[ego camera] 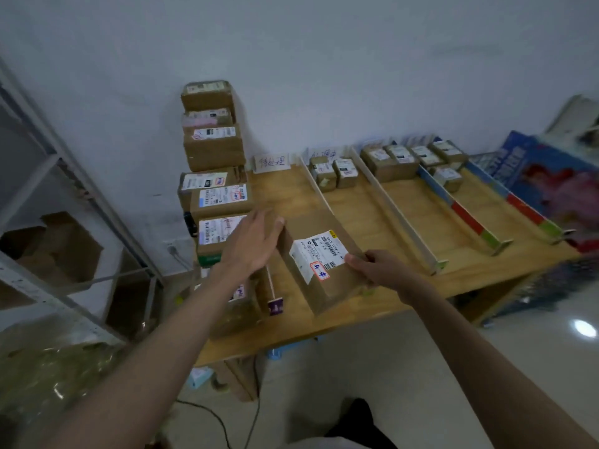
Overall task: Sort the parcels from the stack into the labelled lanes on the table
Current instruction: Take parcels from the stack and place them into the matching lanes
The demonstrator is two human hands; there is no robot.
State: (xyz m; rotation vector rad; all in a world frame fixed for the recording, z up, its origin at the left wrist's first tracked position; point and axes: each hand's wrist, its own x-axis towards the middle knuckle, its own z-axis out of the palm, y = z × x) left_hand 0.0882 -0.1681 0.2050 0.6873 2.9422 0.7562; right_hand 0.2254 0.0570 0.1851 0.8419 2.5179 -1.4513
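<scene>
Cardboard parcel (319, 264) — between both hands' fingers (351, 259)

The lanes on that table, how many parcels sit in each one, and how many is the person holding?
Leftmost lane, with a handwritten sign: 0
Second lane, parcels: 2
Third lane, parcels: 2
Fourth lane, parcels: 3
Held parcel, between left hand and right hand: 1
Total: 8

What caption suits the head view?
Both hands hold a labelled parcel over the table.
</scene>
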